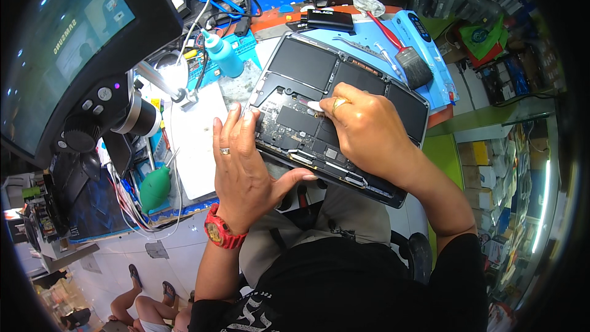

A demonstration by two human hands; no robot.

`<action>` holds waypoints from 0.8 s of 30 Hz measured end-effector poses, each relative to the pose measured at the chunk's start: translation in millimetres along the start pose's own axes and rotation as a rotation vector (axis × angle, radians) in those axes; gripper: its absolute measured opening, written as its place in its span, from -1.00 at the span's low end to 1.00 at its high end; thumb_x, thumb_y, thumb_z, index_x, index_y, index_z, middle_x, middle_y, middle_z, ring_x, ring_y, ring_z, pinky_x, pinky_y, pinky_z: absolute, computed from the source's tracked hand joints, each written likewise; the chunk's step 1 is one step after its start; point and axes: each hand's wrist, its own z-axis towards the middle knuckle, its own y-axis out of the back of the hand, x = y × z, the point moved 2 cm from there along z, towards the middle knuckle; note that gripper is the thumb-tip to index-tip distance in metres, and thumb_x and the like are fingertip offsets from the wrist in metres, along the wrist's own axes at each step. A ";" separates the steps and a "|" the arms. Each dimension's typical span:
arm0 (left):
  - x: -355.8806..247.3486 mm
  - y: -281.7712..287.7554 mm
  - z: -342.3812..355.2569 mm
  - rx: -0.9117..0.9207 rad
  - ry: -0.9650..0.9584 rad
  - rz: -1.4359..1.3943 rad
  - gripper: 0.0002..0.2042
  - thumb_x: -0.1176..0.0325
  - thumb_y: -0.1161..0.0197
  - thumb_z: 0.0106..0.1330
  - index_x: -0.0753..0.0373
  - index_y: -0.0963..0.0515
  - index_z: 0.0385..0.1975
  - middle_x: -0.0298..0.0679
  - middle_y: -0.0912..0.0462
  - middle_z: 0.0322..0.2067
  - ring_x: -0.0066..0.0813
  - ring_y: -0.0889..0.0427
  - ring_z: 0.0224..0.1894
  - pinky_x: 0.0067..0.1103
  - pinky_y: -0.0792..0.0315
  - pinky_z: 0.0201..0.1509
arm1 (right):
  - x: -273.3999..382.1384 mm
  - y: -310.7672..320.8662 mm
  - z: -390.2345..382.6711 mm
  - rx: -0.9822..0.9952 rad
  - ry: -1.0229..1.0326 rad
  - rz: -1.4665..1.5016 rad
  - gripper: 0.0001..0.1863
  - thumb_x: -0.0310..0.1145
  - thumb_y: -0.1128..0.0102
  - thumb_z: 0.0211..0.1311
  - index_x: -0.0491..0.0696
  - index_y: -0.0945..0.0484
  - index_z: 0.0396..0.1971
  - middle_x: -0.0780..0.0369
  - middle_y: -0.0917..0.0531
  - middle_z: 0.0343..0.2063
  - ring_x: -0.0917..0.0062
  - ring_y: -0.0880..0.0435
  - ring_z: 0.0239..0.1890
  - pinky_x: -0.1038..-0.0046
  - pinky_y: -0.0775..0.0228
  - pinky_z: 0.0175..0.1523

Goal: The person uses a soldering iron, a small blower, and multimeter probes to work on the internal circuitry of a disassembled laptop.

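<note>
An opened laptop (298, 118) lies tilted at the bench's front edge, its bottom cover off, with black battery cells (303, 61) and a dark circuit board showing. My left hand (246, 160), wearing a ring and a red watch (224, 229), rests at the laptop's left corner. Its fingers are spread and hold nothing; the thumb stretches along the near edge. Over the circuit board, my right hand (369, 126) is closed in a pinch. Something small and white shows at its fingertips, too small to name, and the fingers hide the spot below.
A monitor (80, 37) stands at the left. Near it are a light blue squeeze bottle (225, 54), a green air blower (155, 188) and a white sheet (200, 147). Beyond the laptop lie a brush (413, 64), tweezers (359, 44) and a black box (330, 20). Another person's legs (150, 310) show lower left.
</note>
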 end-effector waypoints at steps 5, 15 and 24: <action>0.5 0.9 -0.1 0.010 0.009 -0.001 0.27 -0.37 -0.58 0.01 0.47 -0.08 0.51 0.11 -0.50 0.32 0.23 -0.35 0.50 0.18 -0.02 0.63 | 0.6 -1.6 0.9 -0.001 0.003 -0.045 -0.79 -0.64 -0.25 0.07 -0.20 -0.73 -0.27 0.07 -0.68 -0.29 0.07 -0.76 -0.32 0.10 -0.65 -0.21; 1.7 0.9 -3.5 0.019 0.004 0.013 0.21 -0.38 -0.53 0.07 0.48 -0.14 0.47 0.10 -0.47 0.32 0.21 -0.35 0.51 0.16 -0.03 0.63 | -6.6 33.3 6.1 -0.182 -0.032 0.115 -0.86 -0.60 -0.36 0.33 -0.23 -0.73 -0.15 0.03 -0.74 -0.28 0.08 -0.76 -0.24 0.23 -0.57 -0.12; 6.1 17.6 -8.2 -0.221 0.049 -0.233 -0.41 0.20 -0.51 0.37 0.37 -0.47 0.28 0.03 -0.62 0.17 0.10 -0.58 0.35 0.12 -0.14 0.61 | -145.6 53.2 41.8 -0.309 -0.219 -0.698 -0.77 -0.49 -0.19 0.33 -0.11 -0.75 -0.09 0.07 -0.79 -0.19 0.09 -0.79 -0.10 0.09 -0.64 0.04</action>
